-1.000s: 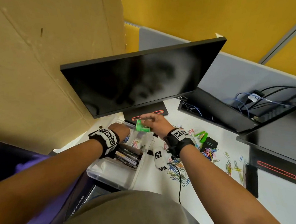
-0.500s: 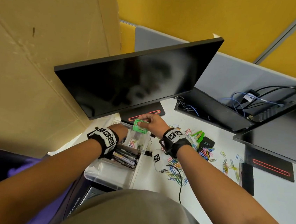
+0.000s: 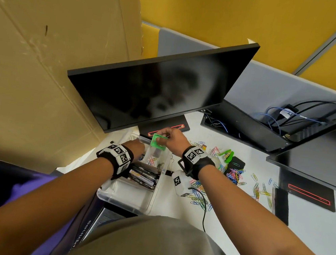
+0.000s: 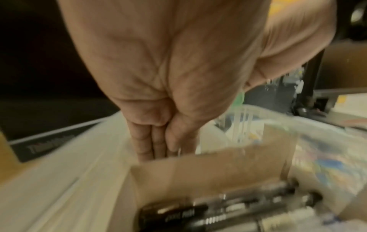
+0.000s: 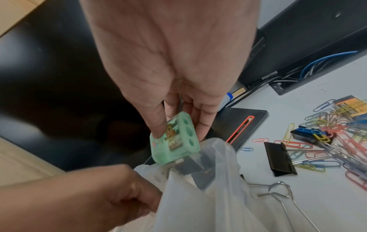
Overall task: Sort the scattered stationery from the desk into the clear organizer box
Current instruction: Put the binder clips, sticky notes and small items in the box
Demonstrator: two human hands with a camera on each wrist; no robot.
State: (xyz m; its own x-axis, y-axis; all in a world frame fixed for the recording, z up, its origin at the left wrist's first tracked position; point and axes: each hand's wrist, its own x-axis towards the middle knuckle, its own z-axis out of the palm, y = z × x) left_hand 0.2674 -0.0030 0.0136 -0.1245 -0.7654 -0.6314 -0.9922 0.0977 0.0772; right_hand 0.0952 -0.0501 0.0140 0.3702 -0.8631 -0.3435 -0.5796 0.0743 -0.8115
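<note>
My right hand pinches a translucent green pencil sharpener between thumb and fingers, just above the far end of the clear organizer box. In the right wrist view the sharpener hangs at the mouth of a thin clear plastic bag. My left hand grips the bag's edge there. In the left wrist view the left hand's fingers are bunched behind a cardboard divider. Black markers lie in the box's middle compartment.
Coloured paper clips are scattered on the white desk right of the box, with a black binder clip and a green item. A tilted black monitor overhangs the box's far end. A black cable trails toward me.
My right hand has carried the green sharpener a little left and farther back over the box's far end, turning it more upright. My left hand has stayed at the box.
</note>
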